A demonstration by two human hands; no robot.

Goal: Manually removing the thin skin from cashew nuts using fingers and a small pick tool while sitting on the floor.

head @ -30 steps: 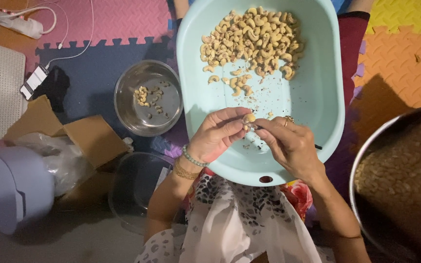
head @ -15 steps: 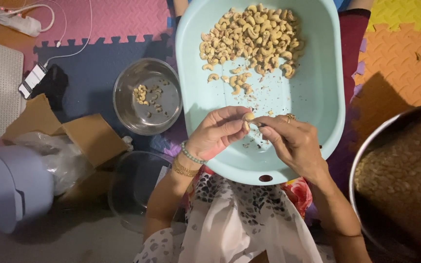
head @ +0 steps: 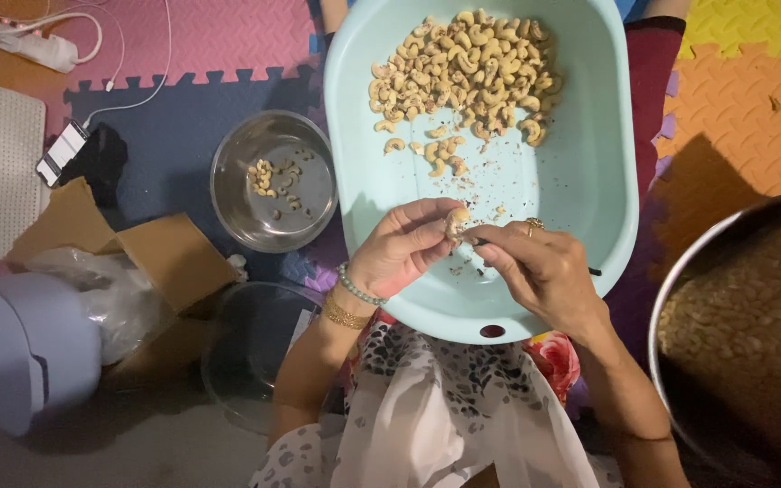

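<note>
From where I watch, far left at nine o'clock sits a pale purple container (head: 15, 348), with torn brown cardboard (head: 142, 258) next to it. A bit to the right, at ten o'clock from the hands, is a round metal bowl (head: 273, 181) with a few small nut bits inside. Next comes the left hand (head: 404, 248); its fingers are curled in tight and pinch one cashew (head: 456, 221) at the tips. Since half a second ago the hands have hardly moved, and the cashew is pinched the same way, so I think the peeling of this nut is not finished. The right hand (head: 544, 276) meets the left hand from four o'clock, fingers mostly closed around a small dark tool (head: 479, 241) that touches the nut. Both hands hover over the near end of the light green tub (head: 603, 181). At twelve o'clock in the tub lies the pile of cashews (head: 467, 77). Far right at three o'clock is a big metal pot (head: 743, 334) full of nuts.
</note>
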